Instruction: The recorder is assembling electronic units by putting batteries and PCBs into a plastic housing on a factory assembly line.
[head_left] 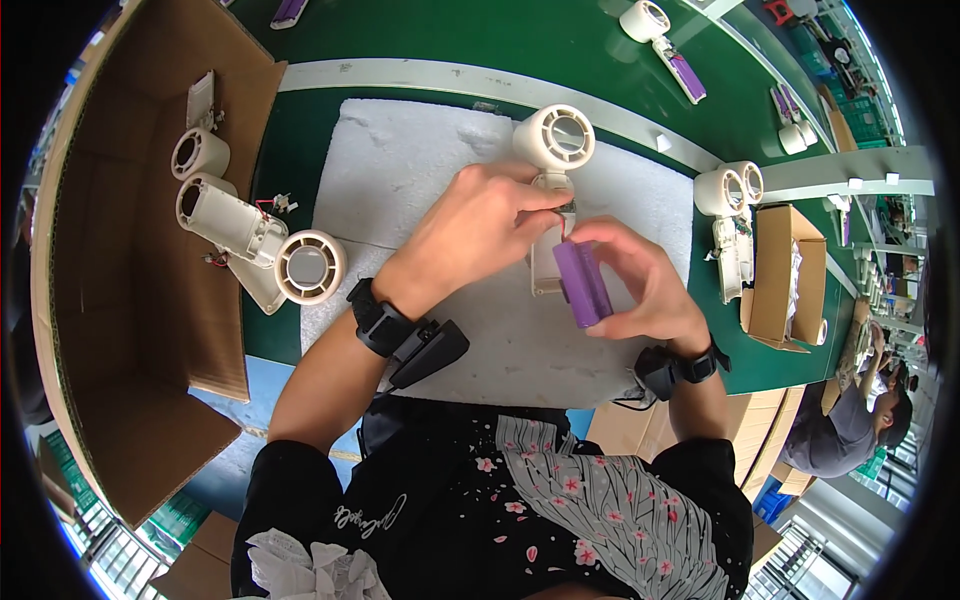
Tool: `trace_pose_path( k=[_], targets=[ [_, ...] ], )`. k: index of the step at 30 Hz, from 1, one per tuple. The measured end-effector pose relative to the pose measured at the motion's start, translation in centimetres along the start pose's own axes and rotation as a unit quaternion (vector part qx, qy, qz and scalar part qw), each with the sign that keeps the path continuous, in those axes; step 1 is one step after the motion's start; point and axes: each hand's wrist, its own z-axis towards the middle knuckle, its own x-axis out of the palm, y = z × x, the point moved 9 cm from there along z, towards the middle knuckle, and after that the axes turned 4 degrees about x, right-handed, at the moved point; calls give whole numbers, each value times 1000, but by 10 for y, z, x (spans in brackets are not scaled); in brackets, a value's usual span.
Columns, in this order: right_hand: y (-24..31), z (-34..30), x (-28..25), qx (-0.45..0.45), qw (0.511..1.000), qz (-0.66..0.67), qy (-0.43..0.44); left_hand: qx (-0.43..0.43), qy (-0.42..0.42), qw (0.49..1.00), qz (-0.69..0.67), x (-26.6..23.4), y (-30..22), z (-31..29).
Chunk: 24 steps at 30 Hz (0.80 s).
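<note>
A cream handheld fan (pixel 556 137) with a round ringed head lies on the white foam pad (pixel 375 160), its handle shell opened toward me. My left hand (pixel 478 225) is closed in a pinch at the fan's neck, over the end of a short red wire lead (pixel 563 228); the fingers partly hide the connection there. Between the thumb and fingers of my right hand (pixel 645 280) is a purple battery pack (pixel 582 284), tilted above the handle shell. The wire runs from the top of this pack toward my left fingertips.
On the left, a large cardboard box (pixel 130 300) stands beside several fan bodies (pixel 240 225). More fans (pixel 722 195) and a small open carton (pixel 785 270) are at the right. Beyond a pale rail (pixel 430 75), fan parts (pixel 672 60) lie on the green surface. Another person (pixel 845 430) sits far right.
</note>
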Motion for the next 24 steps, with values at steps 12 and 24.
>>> trace_pose_path(
  k=[12,24],
  targets=[
    [4,4,8,-47,969,-215,-114,36,32,998,35,0,-7,-1],
    [28,-10,19,-135,887,-405,-179,34,34,999,15,-2,-10,0]
  ],
)
